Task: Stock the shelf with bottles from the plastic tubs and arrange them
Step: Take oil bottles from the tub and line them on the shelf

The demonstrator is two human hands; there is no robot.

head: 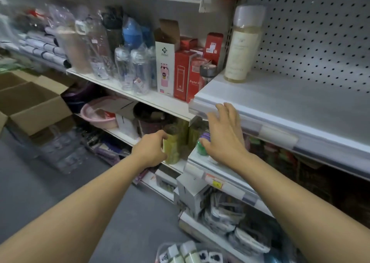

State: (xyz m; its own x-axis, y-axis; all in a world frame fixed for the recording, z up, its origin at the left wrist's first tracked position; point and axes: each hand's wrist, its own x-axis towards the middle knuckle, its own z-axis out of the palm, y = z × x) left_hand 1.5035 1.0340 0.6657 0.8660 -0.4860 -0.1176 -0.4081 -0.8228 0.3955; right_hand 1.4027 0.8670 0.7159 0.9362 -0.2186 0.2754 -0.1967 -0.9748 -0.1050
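Observation:
My left hand grips a yellow-green bottle with a dark cap on the lower shelf, beside two similar bottles behind it. My right hand hovers with fingers spread in front of the white shelf edge, above a green and purple item. A tall cream bottle with a pale cap stands alone on the white upper shelf. At the bottom edge several white-capped bottles lie in clear plastic.
Wrapped water bottles and red boxes fill the left shelf. Open cardboard boxes sit on the floor at left. A pink basin and dark tub sit on the lower shelf. Pegboard backs the right shelf.

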